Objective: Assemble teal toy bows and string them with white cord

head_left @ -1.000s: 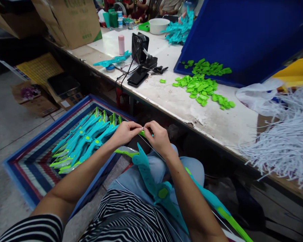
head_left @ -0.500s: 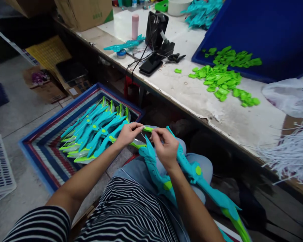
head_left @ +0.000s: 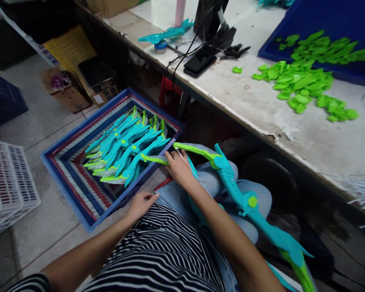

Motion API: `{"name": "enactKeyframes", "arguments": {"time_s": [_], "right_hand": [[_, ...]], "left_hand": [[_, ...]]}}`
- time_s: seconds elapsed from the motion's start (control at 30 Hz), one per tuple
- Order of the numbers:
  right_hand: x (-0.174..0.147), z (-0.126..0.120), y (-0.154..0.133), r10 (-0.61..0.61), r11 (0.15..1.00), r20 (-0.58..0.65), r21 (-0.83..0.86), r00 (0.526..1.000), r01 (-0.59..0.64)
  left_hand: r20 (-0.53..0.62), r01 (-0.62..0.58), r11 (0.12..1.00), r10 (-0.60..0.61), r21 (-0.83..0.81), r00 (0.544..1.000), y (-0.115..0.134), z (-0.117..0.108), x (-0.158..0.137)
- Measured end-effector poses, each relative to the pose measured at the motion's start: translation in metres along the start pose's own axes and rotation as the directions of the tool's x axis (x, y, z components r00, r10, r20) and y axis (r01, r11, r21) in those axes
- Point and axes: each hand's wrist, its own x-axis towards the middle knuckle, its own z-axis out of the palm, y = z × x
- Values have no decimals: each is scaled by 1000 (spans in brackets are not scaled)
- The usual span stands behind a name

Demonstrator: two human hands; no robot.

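Note:
Across my lap lie two toy bows, turquoise with lime-green limbs. My right hand (head_left: 181, 168) is closed around one bow's green limb (head_left: 154, 159), whose tip points left over the crate's edge. Most of that bow is hidden under my forearm. To its right rests the second bow (head_left: 231, 180), a white string running down from its green tip. My left hand (head_left: 142, 206), low in front of the striped shirt, pinches the end of a thin white string (head_left: 167, 204). Several similar bows (head_left: 127, 142) lie stacked in a blue-rimmed crate (head_left: 88, 228) on my left.
On the workbench (head_left: 243, 103) are a pile of green plastic pieces (head_left: 304, 83), a blue tray (head_left: 331, 24), a phone (head_left: 200, 61), cables and another turquoise piece (head_left: 167, 33). White strings (head_left: 363, 188) hang at the bench's right. A white plastic basket (head_left: 10, 182) stands at far left.
My left hand has dropped from the limb tip toward my body, with the string end. My right hand has moved left onto the limb. The view has shifted.

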Motion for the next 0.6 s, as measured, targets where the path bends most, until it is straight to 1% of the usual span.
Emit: {"name": "enactKeyframes", "arguments": {"time_s": [0.1, 0.2, 0.23, 0.27, 0.3, 0.33, 0.37, 0.4, 0.43, 0.47, 0.5, 0.53, 0.57, 0.6], "right_hand": [[1, -1, -8, 69, 998, 64, -12, 995, -69], [-5, -1, -9, 97, 992, 67, 69, 993, -102], [-9, -1, -7, 83, 986, 62, 137, 995, -91], [-13, 0, -5, 62, 971, 61, 229, 996, -74], [-18, 0, -2, 41, 940, 63, 335, 997, -60], [-24, 1, 1, 24, 893, 66, 447, 998, -51], [-29, 2, 4, 14, 830, 67, 556, 998, -49], [-35, 3, 7, 7, 751, 65, 659, 998, -48], [-40, 4, 10, 5, 661, 62, 749, 998, -49], [-44, 5, 13, 6, 564, 57, 824, 998, -50], [-48, 5, 16, 8, 470, 54, 881, 998, -52], [-50, 5, 18, 13, 386, 59, 921, 998, -59], [-52, 4, 19, 21, 321, 72, 944, 997, -75], [-53, 4, 21, 32, 275, 89, 957, 995, -95]], "left_hand": [[2, 50, 997, -50, -61, 999, 6, 19, 3], [23, 76, 990, -73, -122, 997, 15, 22, 5], [26, 91, 980, -88, -178, 996, 18, 19, 5], [42, 124, 952, -117, -281, 992, 21, 13, 4], [76, 170, 892, -152, -419, 985, 26, 6, 3], [120, 216, 795, -180, -567, 976, 31, -2, 3], [161, 246, 672, -187, -698, 969, 39, -11, 3], [185, 249, 556, -169, -793, 968, 47, -21, 5], [184, 225, 484, -132, -846, 974, 56, -30, 7], [163, 184, 451, -86, -873, 983, 65, -39, 10], [137, 140, 449, -39, -883, 990, 73, -46, 12], [119, 102, 468, 7, -878, 993, 80, -51, 13], [113, 75, 501, 44, -862, 993, 86, -54, 14], [111, 57, 542, 69, -838, 991, 90, -55, 14]]}}
